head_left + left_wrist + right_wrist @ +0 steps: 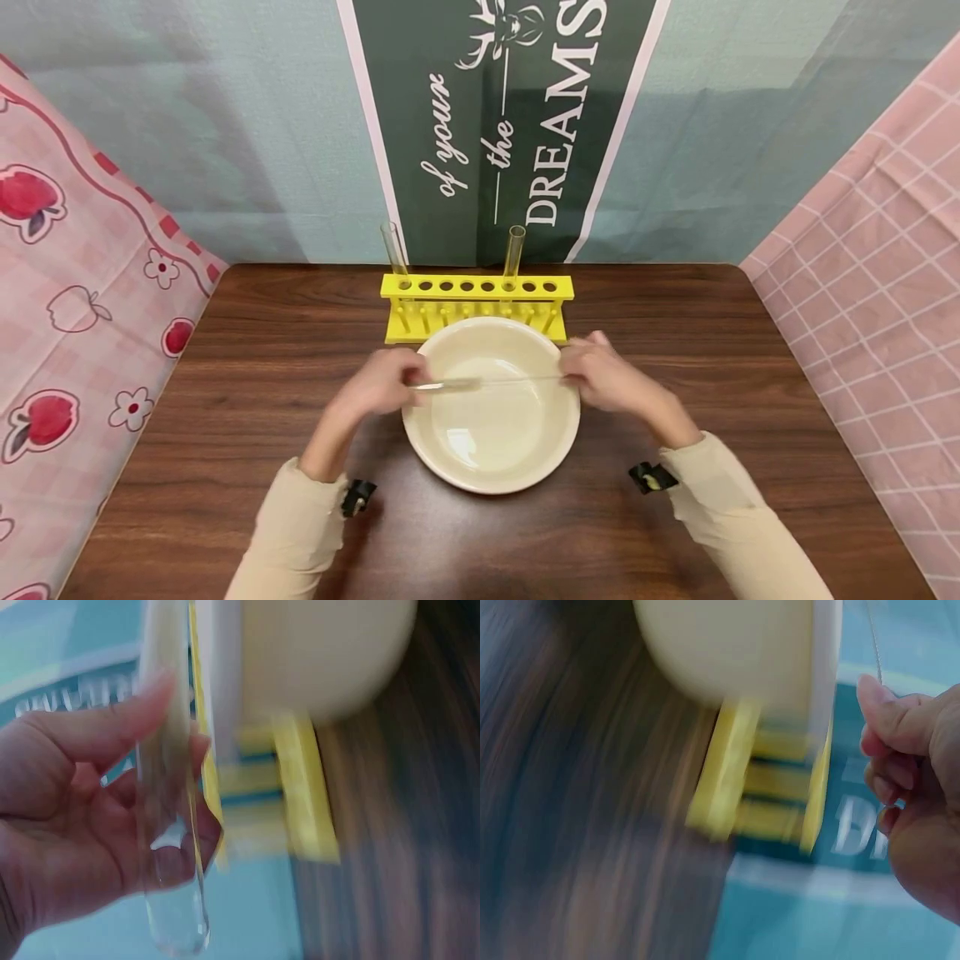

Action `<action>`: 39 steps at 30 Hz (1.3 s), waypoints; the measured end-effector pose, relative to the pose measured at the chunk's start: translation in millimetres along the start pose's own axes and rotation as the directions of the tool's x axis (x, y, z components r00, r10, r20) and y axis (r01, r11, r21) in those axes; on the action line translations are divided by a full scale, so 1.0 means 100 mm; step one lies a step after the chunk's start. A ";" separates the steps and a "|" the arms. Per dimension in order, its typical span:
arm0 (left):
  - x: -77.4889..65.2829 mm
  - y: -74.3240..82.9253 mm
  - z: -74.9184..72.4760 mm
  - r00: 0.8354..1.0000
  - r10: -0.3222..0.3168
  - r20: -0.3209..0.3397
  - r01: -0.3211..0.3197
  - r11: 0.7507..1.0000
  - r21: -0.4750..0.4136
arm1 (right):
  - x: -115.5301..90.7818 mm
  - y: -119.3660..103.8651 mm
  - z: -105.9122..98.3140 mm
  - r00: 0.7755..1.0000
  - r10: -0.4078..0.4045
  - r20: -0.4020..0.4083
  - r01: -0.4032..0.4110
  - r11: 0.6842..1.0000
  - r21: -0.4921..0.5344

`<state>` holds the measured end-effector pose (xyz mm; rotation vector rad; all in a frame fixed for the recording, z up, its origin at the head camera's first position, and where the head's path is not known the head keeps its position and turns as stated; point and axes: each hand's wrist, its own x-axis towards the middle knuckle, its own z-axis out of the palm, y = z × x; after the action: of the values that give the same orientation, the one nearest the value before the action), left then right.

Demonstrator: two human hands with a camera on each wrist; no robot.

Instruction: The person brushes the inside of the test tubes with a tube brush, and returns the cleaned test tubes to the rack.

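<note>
We found the left hand point(386, 383) curled round a clear glass tube point(444, 386) above a glossy, round, cream bowl point(491, 442), the right hand point(607, 377) pinching a thin metal wire point(525, 380) there; we judged in-line strokes safest.

Behind and above the yellow rack point(477, 293), a dark cloth panel point(472, 237) carries white lettering point(561, 117) running upward: "of your", "the" and "DREAMS". The wrist views show some of it beyond the rack, blurred.
</note>
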<state>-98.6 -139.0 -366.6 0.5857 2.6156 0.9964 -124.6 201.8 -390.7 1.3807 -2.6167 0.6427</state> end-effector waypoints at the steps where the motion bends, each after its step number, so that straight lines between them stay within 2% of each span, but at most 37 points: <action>1: -0.06 -0.06 -0.05 1.000 -0.011 -0.024 0.012 1.000 0.022 | -0.08 0.06 -0.04 1.000 0.001 -0.022 -0.002 1.000 -0.023; 3: -0.19 -0.17 -0.17 0.997 -0.035 -0.074 0.040 0.997 0.066 | -0.26 0.21 -0.15 0.997 0.007 -0.073 -0.012 0.998 -0.070; 6: -0.36 -0.30 -0.33 0.993 -0.047 -0.109 0.055 0.996 0.070 | -0.48 0.34 -0.33 0.993 0.039 -0.112 -0.049 0.995 -0.084; 9: -0.46 -0.36 -0.43 0.991 -0.052 -0.121 0.058 0.997 0.047 | -0.57 0.39 -0.45 0.992 0.061 -0.114 -0.068 0.996 -0.065; 12: -0.49 -0.39 -0.46 0.990 -0.078 -0.116 0.081 0.996 0.023 | -0.61 0.39 -0.50 0.991 0.077 -0.107 -0.082 0.996 -0.036; 24: -0.50 -0.42 -0.39 0.976 -0.141 -0.168 0.141 0.990 -0.012 | -0.71 0.37 -0.41 0.990 0.076 -0.123 -0.075 0.997 0.018; 29: -0.45 -0.38 -0.33 0.965 -0.143 -0.218 0.142 0.990 -0.017 | -0.72 0.34 -0.39 0.989 0.097 -0.109 -0.093 0.995 0.046; 34: -0.38 -0.33 -0.30 0.954 -0.131 -0.268 0.144 0.989 0.026 | -0.72 0.33 -0.37 0.989 0.103 -0.111 -0.098 0.994 0.046; 39: -0.30 -0.26 -0.30 0.950 -0.138 -0.280 0.150 0.988 0.024 | -0.71 0.31 -0.34 0.988 0.105 -0.110 -0.102 0.994 0.038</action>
<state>-91.1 -187.8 -359.5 0.2737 2.8816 1.0417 -112.4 285.4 -390.4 1.1865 -2.6135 0.7563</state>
